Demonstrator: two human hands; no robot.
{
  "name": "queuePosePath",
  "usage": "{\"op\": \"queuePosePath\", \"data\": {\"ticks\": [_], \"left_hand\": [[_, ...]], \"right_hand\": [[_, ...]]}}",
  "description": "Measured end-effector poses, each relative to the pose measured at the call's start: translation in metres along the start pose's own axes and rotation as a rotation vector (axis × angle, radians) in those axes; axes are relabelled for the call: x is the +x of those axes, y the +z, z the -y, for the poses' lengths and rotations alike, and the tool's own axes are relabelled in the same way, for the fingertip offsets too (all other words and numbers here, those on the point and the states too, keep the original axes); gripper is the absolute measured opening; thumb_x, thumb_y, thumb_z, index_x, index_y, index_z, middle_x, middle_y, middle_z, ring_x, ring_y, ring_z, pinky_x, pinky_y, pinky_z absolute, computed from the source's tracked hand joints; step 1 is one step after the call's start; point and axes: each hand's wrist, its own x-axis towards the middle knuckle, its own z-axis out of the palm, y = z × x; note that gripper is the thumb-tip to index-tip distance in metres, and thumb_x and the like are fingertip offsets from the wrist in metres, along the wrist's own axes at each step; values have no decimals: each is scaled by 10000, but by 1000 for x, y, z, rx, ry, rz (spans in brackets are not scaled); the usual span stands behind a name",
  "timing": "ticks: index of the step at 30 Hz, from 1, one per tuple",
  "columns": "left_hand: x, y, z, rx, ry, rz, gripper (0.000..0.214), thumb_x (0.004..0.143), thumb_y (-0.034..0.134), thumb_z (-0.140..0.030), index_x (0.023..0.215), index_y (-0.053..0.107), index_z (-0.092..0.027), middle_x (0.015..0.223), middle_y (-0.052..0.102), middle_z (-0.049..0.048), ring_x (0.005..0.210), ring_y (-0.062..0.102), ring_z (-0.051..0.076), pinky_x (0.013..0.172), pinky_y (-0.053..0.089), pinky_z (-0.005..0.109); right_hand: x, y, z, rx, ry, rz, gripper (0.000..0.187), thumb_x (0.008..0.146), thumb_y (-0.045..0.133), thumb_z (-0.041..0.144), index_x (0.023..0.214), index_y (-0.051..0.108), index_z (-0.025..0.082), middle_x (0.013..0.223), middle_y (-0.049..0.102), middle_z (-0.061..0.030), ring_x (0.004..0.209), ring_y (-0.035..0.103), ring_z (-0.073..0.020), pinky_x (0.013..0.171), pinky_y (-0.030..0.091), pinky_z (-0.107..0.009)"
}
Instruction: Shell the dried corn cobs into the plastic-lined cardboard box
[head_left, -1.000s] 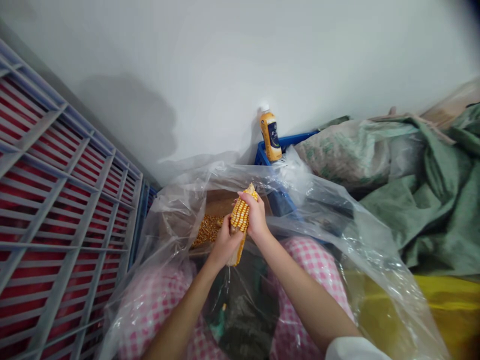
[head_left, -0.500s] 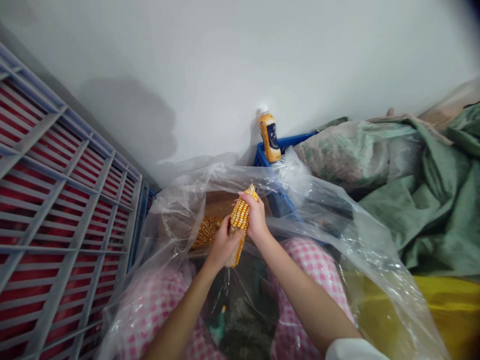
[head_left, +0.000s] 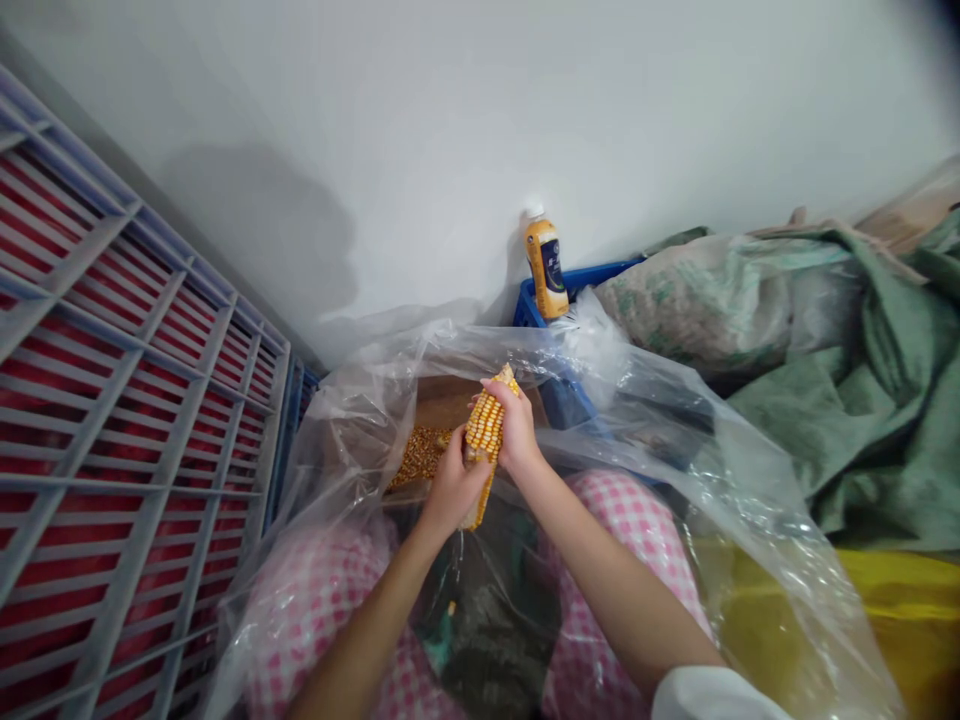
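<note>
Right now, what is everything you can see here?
corn cob: one, yellow, gripped by both hands
loose kernels: a heap, golden, in the box beyond the cob
cardboard box: one, brown, under the plastic
plastic sheet: one, clear, over the lap
bottle: one, orange, by the wall
blue crate: one, beside the bottle
slatted crates: grey-blue, red inside, left
sacks: green, right
trousers: pink check
left hand: low on cob
right hand: at cob's top

Yellow corn cob [head_left: 484, 438], kernels mostly on, near-upright w/ tip up, over clear plastic sheet [head_left: 360, 440].
</note>
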Motion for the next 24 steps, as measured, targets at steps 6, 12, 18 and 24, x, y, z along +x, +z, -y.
{"op": "queuePosePath", "data": {"ticks": [6, 12, 18, 24], "left_hand": [[-1, -2, -7, -141, -5, 137, 455, 731, 587, -292, 1161, 496, -172, 1239, 575, 96, 1157, 527, 226, 990, 383, 334], [2, 2, 2, 5, -3, -14, 409, 714, 569, -228, 1113, 518, -153, 1157, 613, 104, 1074, 567, 222, 948, 411, 341], [2, 1, 3, -20, 67, 26, 428, 731, 576, -286, 1134, 518, -156, 1198, 598, 104, 1098, 551, 236, 960, 397, 349], [5, 1, 5, -14, 9, -21, 386, 692, 521, -223, 1071, 522, -150, 1124, 609, 110, 1043, 558, 235, 928, 403, 355]], "right_hand": [[0, 0, 7, 16, -11, 11, 267, 574, 721, 310, 718, 538, 179, 551, 564, 45, 481, 525, -109, 490, 428, -231], [0, 0, 2, -36, -38, -12, 285, 568, 737, 320, 734, 556, 176, 587, 584, 41, 515, 536, -105, 513, 422, -227], [-2, 1, 4, -34, -55, 4, 296, 572, 740, 325, 745, 548, 180, 593, 581, 44, 518, 529, -107, 537, 429, -240], [-2, 0, -1, -42, -68, 2, 304, 569, 748, 328, 748, 550, 183, 607, 574, 45, 531, 513, -101, 534, 408, -232]]}}
